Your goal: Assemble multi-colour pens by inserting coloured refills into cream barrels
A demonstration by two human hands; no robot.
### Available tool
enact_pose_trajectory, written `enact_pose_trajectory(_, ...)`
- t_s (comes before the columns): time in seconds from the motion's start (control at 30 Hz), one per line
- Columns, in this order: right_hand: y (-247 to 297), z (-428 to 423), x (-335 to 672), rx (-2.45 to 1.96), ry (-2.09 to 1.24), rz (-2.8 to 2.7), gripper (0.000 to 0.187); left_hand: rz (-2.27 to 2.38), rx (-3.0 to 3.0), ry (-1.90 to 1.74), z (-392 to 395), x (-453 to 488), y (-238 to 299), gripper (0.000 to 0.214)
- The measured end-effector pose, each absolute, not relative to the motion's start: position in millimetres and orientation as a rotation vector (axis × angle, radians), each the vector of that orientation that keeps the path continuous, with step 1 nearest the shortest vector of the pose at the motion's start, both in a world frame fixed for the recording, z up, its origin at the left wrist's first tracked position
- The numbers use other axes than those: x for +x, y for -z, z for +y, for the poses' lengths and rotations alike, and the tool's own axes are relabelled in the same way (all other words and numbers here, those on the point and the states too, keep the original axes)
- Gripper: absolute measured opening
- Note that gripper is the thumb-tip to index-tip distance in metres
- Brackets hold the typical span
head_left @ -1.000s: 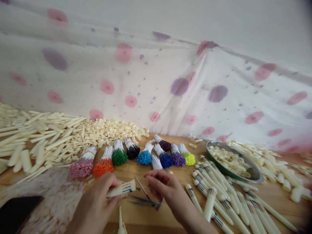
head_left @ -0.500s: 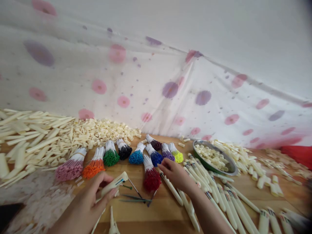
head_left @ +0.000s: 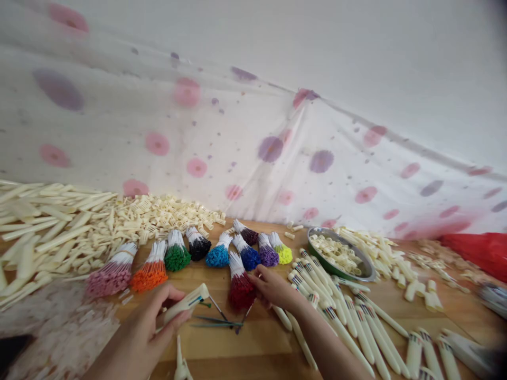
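My left hand [head_left: 152, 322] is closed around a cream pen barrel [head_left: 186, 302] with coloured tips at its end, held just above the wooden table [head_left: 253, 348]. My right hand [head_left: 273, 287] rests on the table with its fingers curled at the dark red refill bundle [head_left: 240, 287]; whether it grips anything is hidden. A few loose thin refills [head_left: 219, 322] lie between the two hands. Behind them a row of refill bundles runs from pink [head_left: 109, 274] and orange [head_left: 150, 272] through green, black and blue to yellow [head_left: 282, 252].
Several assembled multicolour pens [head_left: 348, 316] lie at the right. A metal bowl [head_left: 366, 272] holds small cream parts. Heaps of cream barrels and clips [head_left: 79, 221] fill the left. A flower-print sheet [head_left: 237, 142] hangs behind. Something red [head_left: 479, 248] lies far right.
My right hand moved from the loose refills up and right to beside the dark red bundle, which came into view. The camera swung right. My left hand kept hold of the barrel.
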State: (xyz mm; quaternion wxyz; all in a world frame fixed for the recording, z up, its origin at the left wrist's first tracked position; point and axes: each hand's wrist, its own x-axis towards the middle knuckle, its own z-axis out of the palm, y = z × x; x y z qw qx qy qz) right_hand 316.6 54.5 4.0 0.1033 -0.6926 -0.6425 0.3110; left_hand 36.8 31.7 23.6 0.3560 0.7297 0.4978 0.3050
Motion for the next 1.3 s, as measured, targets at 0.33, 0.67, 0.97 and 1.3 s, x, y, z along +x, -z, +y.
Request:
enact_pose_trajectory(0.33,-16.6,49.2,309.5,-1.861,-0.944,-1.982,0.022,1.278,1.862,-0.763,31.6,39.0,-16.2,0.019)
enact_pose_trajectory(0.67,-2.0,42.8,288.0,-1.943,-0.888,-1.753,0.031,1.254,1.895,-0.781,31.4,39.5,-19.3,0.015)
enact_pose_trajectory(0.97,18.1,47.9,278.0,-1.878,-0.926,-1.619,0.030,1.264,1.864,-0.809,29.0,39.5,-17.7,0.014)
enact_pose_trajectory(1.3,9.0,29.9,283.2,-1.613,-1.054,-1.696,0.018,1.249,1.909,-0.772,29.3,36.8,-15.9,0.012)
